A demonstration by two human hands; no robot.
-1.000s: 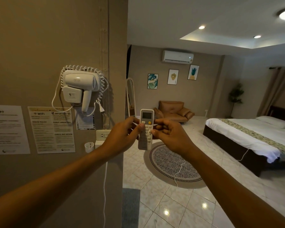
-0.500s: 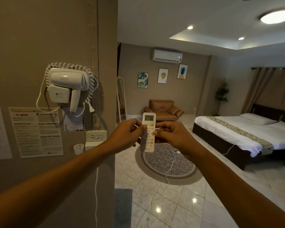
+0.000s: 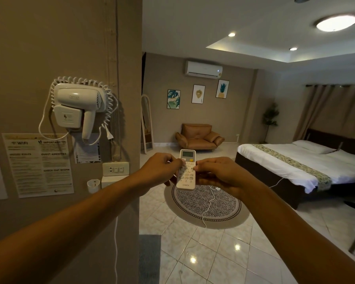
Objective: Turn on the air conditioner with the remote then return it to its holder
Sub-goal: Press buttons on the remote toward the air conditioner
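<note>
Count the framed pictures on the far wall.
3, in a rising row below the air conditioner: leaf print at left, middle print, pineapple print at right. The near wall could hide more farther left.

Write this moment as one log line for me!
step: pressing buttons | remote: upright, held by left hand and right hand | air conditioner: indicator lit | holder: empty

White plastic remote [image 3: 186, 171]; glossy floor tiles [image 3: 213, 253]; leather-look armchair [image 3: 198, 138].
</note>
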